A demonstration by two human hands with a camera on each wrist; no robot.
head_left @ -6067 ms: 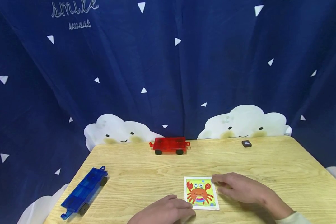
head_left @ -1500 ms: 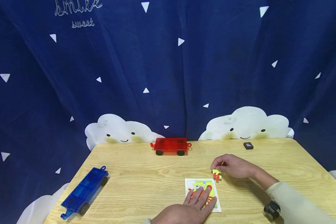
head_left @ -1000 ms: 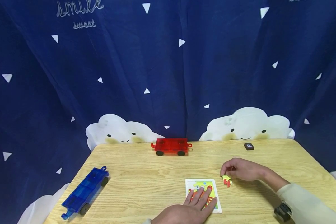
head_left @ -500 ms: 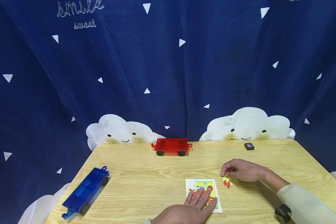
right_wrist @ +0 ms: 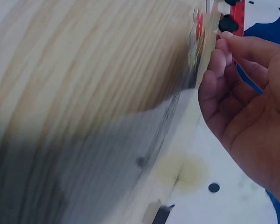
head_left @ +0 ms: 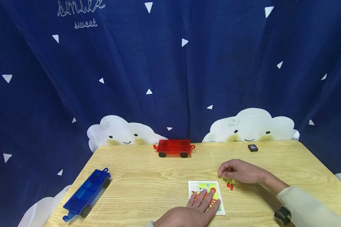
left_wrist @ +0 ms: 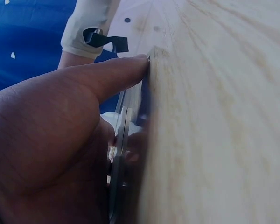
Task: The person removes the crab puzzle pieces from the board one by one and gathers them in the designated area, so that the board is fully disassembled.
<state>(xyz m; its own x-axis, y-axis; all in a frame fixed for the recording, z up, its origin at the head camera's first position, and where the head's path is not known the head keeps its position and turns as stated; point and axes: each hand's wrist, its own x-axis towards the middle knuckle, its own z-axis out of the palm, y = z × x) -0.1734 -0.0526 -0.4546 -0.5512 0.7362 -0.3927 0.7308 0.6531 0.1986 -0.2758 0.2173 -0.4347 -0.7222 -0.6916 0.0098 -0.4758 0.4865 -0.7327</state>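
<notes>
A small crab jigsaw puzzle [head_left: 219, 209] in a white frame lies on the wooden table. My left hand [head_left: 191, 211] rests flat over it with fingers spread, covering much of the crab; a pale gap shows at the puzzle's far left corner. To its right, a loose yellow-and-red jigsaw piece [head_left: 230, 186] lies on the table in the shadow of my right hand [head_left: 241, 171]. That hand hovers just beyond the piece, fingers loosely curled. In the right wrist view its thumb and index tips are close together, with the piece [right_wrist: 199, 25] apart from them.
At the table's back edge stands a red toy wagon [head_left: 174, 147] with black wheels. A blue toy wagon [head_left: 87, 194] stands on the left side. Toward the back right lies a small dark tile [head_left: 253, 148] marked P. A dark blue curtain [head_left: 170, 69] hangs behind the table.
Both hands were at the whole puzzle first; then the right hand held the jigsaw piece, carried it right and let it go. Now it has shifted slightly left. The left hand stays on the puzzle.
</notes>
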